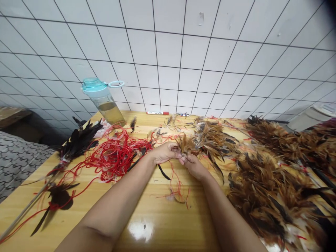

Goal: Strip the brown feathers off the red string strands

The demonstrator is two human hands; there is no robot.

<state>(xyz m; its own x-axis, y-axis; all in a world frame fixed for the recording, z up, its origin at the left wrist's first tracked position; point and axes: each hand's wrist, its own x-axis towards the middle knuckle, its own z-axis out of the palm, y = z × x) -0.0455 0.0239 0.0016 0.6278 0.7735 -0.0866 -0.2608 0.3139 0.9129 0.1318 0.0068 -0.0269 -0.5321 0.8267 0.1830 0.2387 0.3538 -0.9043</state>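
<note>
Bottle (101, 99): part-filled, amber liquid (111, 113) | left hand (166, 152), right hand (194, 167): pinching feather tuft (186, 142), right of bottle

hands (169, 153): 2 | held tuft (185, 142): 1 | red-string heap (115, 154): 1 | bottle (107, 103): 1

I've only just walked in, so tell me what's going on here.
A person at a table is handling a small brown tuft of feathers. The left grip and right grip meet at its base, fingers closed on it. To their left lie a tangle of red cord and black feathers on a stick. More brown feathers are heaped to their right. A bottle stands behind the cord.
</note>
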